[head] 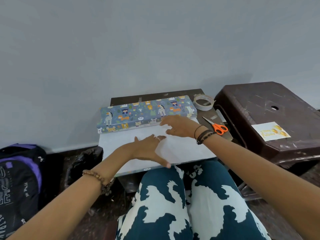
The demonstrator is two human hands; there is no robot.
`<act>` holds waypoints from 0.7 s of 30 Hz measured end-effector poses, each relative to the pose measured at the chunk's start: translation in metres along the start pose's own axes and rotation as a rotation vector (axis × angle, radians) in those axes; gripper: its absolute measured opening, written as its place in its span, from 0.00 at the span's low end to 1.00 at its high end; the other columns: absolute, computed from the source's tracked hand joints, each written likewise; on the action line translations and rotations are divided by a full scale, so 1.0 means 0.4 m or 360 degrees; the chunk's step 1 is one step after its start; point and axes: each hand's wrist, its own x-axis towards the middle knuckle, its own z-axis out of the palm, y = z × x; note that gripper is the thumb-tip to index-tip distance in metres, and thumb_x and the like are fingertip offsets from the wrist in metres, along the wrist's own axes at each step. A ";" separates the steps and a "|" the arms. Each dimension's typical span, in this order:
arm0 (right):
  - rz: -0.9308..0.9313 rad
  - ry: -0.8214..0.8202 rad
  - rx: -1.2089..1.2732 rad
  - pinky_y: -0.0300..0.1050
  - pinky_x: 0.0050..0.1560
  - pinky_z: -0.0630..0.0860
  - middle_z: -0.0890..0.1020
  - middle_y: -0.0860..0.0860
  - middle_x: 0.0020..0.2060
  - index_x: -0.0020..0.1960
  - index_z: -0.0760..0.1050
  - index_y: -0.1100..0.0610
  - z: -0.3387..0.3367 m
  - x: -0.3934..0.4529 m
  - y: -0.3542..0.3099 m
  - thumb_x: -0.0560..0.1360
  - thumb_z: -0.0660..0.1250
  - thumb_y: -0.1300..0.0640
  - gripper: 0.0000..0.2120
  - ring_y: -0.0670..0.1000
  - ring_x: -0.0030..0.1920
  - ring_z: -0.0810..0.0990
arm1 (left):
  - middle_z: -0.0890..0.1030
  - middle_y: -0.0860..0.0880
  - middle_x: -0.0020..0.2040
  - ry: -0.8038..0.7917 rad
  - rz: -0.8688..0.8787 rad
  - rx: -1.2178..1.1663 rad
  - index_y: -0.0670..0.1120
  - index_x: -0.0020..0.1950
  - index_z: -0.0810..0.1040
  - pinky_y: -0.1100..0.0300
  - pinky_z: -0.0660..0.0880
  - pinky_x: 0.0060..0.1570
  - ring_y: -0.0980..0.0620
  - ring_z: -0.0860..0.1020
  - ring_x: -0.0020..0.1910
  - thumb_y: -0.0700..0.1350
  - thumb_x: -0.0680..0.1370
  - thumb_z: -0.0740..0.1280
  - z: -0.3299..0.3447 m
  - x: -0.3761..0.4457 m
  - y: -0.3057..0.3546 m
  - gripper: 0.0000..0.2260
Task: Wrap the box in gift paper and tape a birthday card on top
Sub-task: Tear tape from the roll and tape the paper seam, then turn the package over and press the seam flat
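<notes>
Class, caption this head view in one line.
Both hands smooth white-backed gift paper beside the animal-print wrapped box.

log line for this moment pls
step: wrapping box | left hand: flat on paper | right hand: at fold by box | tape, scissors: idle | card: on stool

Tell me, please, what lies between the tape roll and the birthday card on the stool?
In the head view, nothing lies between the tape roll and the birthday card: only the table's edge, a gap, and the bare top of the brown stool. The scissors sit nearer, off that line.
</notes>
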 end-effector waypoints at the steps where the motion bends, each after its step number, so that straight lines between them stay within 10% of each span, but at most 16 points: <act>1: 0.0010 0.0002 0.0052 0.48 0.63 0.69 0.68 0.51 0.70 0.68 0.68 0.55 -0.003 -0.008 0.004 0.78 0.61 0.58 0.19 0.53 0.65 0.71 | 0.57 0.53 0.75 -0.0038 -0.0006 0.0062 0.54 0.74 0.53 0.36 0.42 0.69 0.51 0.53 0.75 0.68 0.63 0.68 0.002 -0.004 0.000 0.46; 5: 0.0034 0.0066 0.0186 0.51 0.62 0.70 0.71 0.52 0.66 0.65 0.71 0.56 -0.017 -0.030 0.011 0.78 0.61 0.57 0.16 0.54 0.63 0.72 | 0.69 0.51 0.67 0.0030 0.0081 0.0304 0.50 0.61 0.71 0.37 0.47 0.68 0.49 0.67 0.67 0.56 0.74 0.67 0.011 0.002 0.005 0.19; 15: 0.0022 0.0435 0.0053 0.44 0.34 0.64 0.72 0.50 0.29 0.42 0.73 0.57 -0.137 -0.024 0.023 0.77 0.53 0.37 0.25 0.48 0.31 0.70 | 0.71 0.47 0.66 0.0618 -0.0121 0.0400 0.46 0.67 0.69 0.37 0.49 0.69 0.47 0.67 0.67 0.50 0.77 0.63 -0.231 0.043 0.015 0.20; 21: 0.0198 0.0168 -0.0454 0.50 0.55 0.67 0.78 0.53 0.55 0.68 0.64 0.54 -0.217 0.112 0.066 0.67 0.68 0.34 0.38 0.55 0.55 0.76 | 0.70 0.48 0.46 0.0907 -0.0218 0.0357 0.43 0.48 0.70 0.36 0.50 0.67 0.47 0.71 0.55 0.47 0.77 0.62 -0.351 0.118 -0.045 0.07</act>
